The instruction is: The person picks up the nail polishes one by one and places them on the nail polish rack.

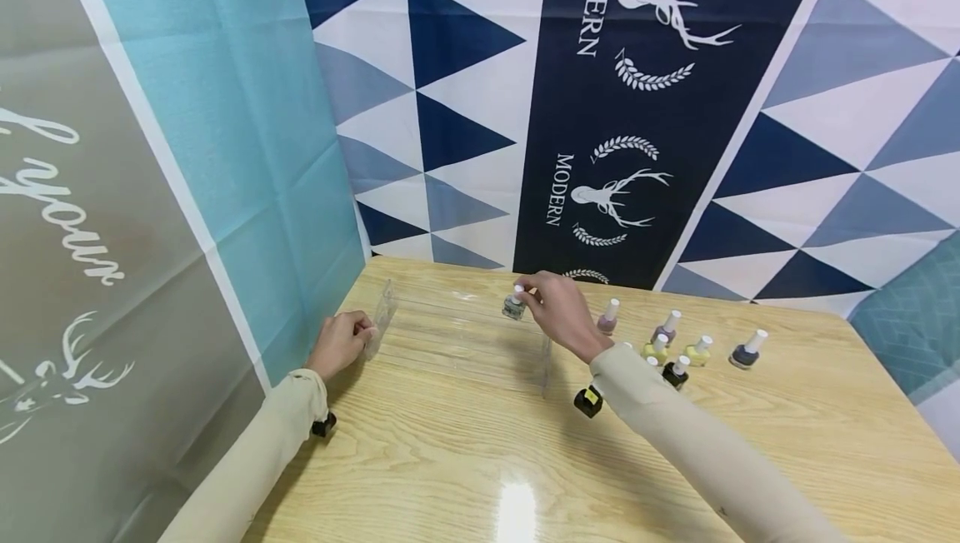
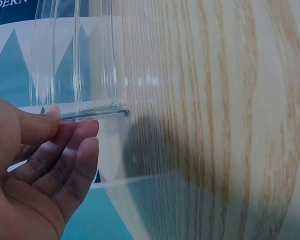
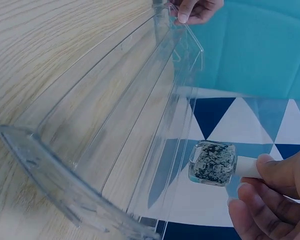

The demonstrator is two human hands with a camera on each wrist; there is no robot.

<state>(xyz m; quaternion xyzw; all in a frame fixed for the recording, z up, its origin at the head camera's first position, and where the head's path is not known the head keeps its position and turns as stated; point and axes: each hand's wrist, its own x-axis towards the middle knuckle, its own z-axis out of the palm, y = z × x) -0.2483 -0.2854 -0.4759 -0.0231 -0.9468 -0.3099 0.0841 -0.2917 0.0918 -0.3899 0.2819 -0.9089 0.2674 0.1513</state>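
Note:
A clear plastic tiered rack [image 1: 384, 320] stands on the wooden table near the back wall. My left hand [image 1: 341, 346] pinches its left end panel between thumb and fingers, as the left wrist view shows. In my right hand [image 1: 558, 306] is a nail polish bottle [image 3: 213, 163] with black and white flecks, pinched by its white cap [image 3: 247, 167]. The bottle hangs above the right, rear part of the rack, apart from it in the right wrist view. No bottles show on the rack's steps [image 3: 125, 105].
Several nail polish bottles stand to the right, among them a mauve one [image 1: 608, 317], a yellow one [image 1: 698, 351] and a dark one [image 1: 747, 350]. Patterned cloth walls [image 1: 465, 127] rise behind and at the left [image 1: 300, 193]. The table [image 1: 450, 460] extends in front.

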